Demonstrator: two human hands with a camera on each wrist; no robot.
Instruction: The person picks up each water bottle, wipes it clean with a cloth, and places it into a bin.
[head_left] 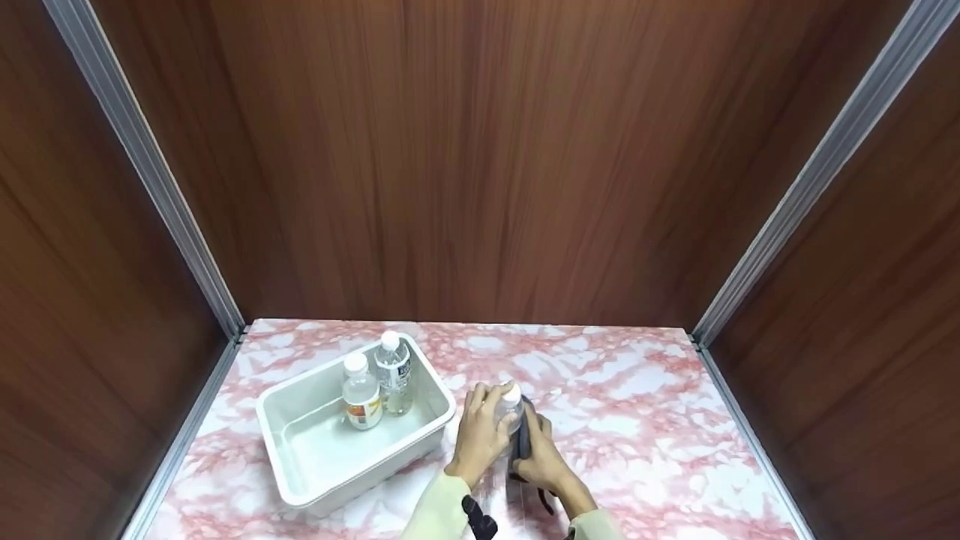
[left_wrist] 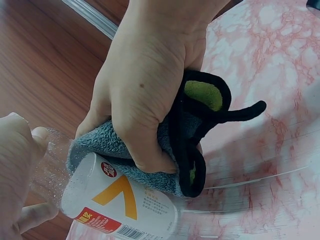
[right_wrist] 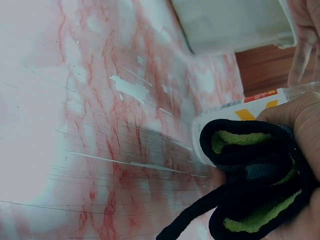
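A clear plastic bottle with a white cap [head_left: 512,394] and a white, orange and red label [left_wrist: 120,200] stands between both hands, in front of the person. My left hand [head_left: 478,431] grips its upper part near the cap. My right hand [head_left: 546,459] holds a folded grey towel [left_wrist: 112,142] with black edging and a green inner side, pressed against the bottle's side. From the towel hangs a black loop [right_wrist: 195,207]. In the left wrist view the towel wraps partly around the labelled body.
A white plastic bin [head_left: 375,476] stands to the left. Inside it, a bottle with an orange label [head_left: 363,397] and another clear bottle [head_left: 394,375] stand upright. Wood-grain panels [head_left: 465,165] enclose the pink marbled table [head_left: 645,427] at the back and sides.
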